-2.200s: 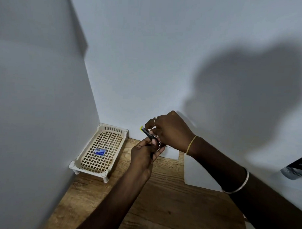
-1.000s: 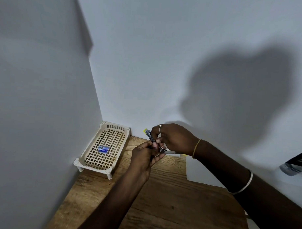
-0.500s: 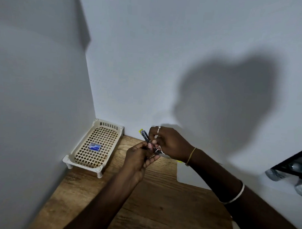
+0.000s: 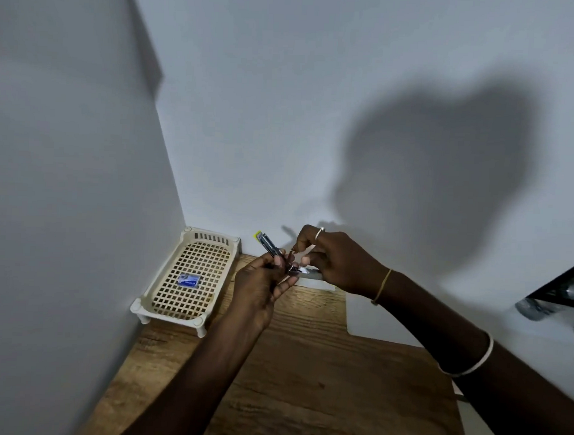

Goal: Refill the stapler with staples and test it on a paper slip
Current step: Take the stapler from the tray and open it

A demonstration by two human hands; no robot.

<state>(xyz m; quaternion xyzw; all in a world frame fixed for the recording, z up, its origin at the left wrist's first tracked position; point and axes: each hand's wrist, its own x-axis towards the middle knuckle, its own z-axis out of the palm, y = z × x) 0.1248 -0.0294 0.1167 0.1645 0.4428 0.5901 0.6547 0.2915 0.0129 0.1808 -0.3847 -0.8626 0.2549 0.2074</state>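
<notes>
A small stapler (image 4: 269, 245) with a yellow tip is swung open, its upper arm pointing up and to the left. My left hand (image 4: 260, 286) grips it from below at the hinge. My right hand (image 4: 334, 259) holds its shiny metal lower part (image 4: 305, 272), with thumb and forefinger pinched just above the channel. Whether staples are between those fingers is too small to tell. A blue staple box (image 4: 188, 280) lies in the cream lattice tray (image 4: 165, 307) at the left. A white paper slip (image 4: 319, 285) lies on the wooden table behind my hands, mostly hidden.
White walls close in at the left and behind the wooden table (image 4: 306, 380). A white sheet (image 4: 373, 324) lies at the table's right under my right forearm. A dark shelf with bottles (image 4: 566, 298) juts in at the right edge.
Both hands stay together at the stapler above the table's back edge. The stapler's metal lower part now shows more clearly under my right fingers. The camera shifted a little.
</notes>
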